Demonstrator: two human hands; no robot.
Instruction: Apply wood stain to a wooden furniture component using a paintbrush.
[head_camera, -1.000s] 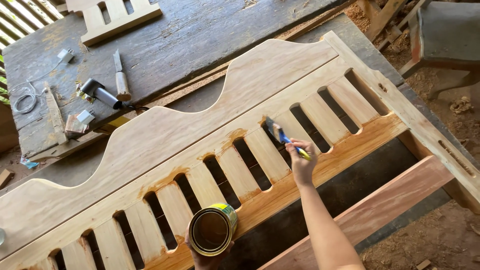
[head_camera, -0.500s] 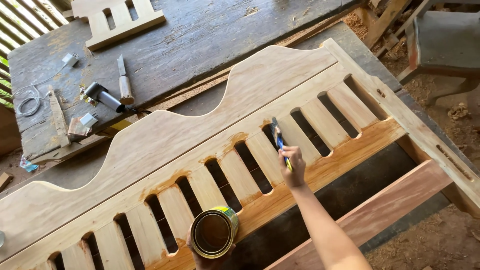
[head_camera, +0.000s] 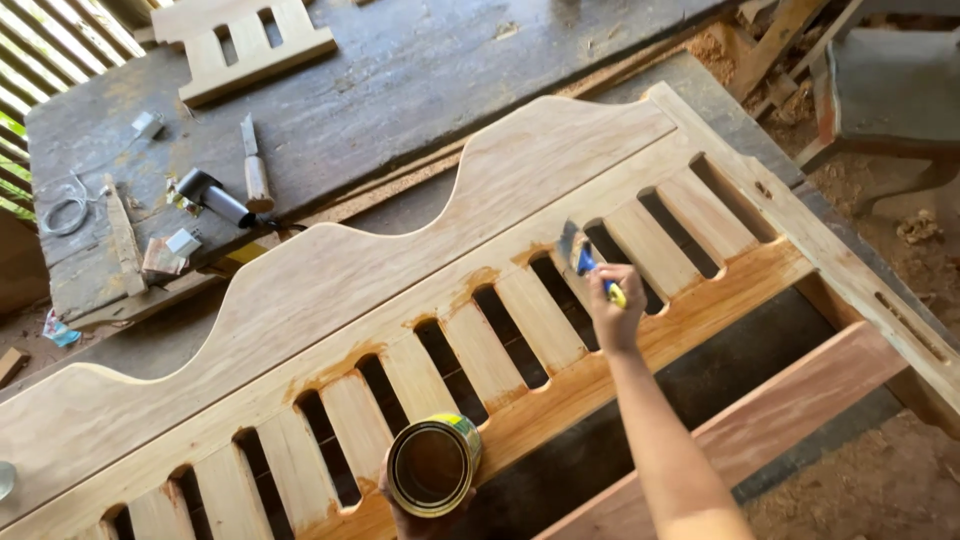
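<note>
Grey, weathered boards make up the workbench (head_camera: 420, 80) at the top left, and on it you have a coil of wire (head_camera: 60, 210), a small wooden slatted frame (head_camera: 250, 45), a dark cylindrical tool (head_camera: 215, 197) and a knife with a wooden handle (head_camera: 254, 165) lying near each other. Below and across the middle lies the big pale wooden headboard (head_camera: 330, 290) with its wavy top edge and a row of upright slats; the wood around the slats and the lower rail looks darker and wet with finish. Near the bottom centre, your left hand (head_camera: 425, 510) holds an open round can (head_camera: 432, 465) from underneath, its mouth tipped toward you, with only the fingertips showing around it. To the right, your right hand (head_camera: 615, 320) is closed around the handle of a paintbrush (head_camera: 585, 258), whose bristles touch the top of a slat near the middle of the row. Further right lies a reddish plank (head_camera: 760, 420) below the headboard, and dirt floor (head_camera: 880, 480) beyond.
</note>
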